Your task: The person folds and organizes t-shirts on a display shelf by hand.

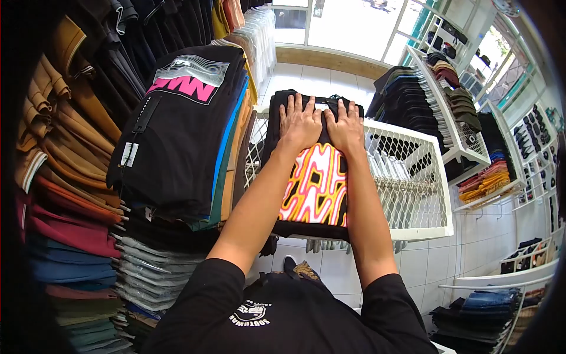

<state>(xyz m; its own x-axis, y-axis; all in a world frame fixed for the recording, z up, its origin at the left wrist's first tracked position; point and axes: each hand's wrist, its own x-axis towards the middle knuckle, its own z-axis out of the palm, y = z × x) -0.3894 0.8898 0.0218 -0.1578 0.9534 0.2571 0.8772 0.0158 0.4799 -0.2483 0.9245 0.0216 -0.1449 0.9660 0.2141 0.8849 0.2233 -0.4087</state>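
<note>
Black, white-logoed T-shirt (pixel 295 312) nearest; left hand (pixel 300 123) and right hand (pixel 346 127) are lying fingers apart on folded black, orange-patterned garment (pixel 315 189).

The worn shirt (pixel 306 324) carries white print: "SOUTHWA" is legible, its end unclear, and in smaller letters "A HAPPY", with the rest too small to tell. On the stack's top shirt (pixel 177 141), big pink letters look like an N beside a W or M — the full word is unclear. Its 1 white label (pixel 129 154) is too small to read. The flat shirt (pixel 313 189) bears 2 rows of distorted, glowing letters — no sure word.
</note>
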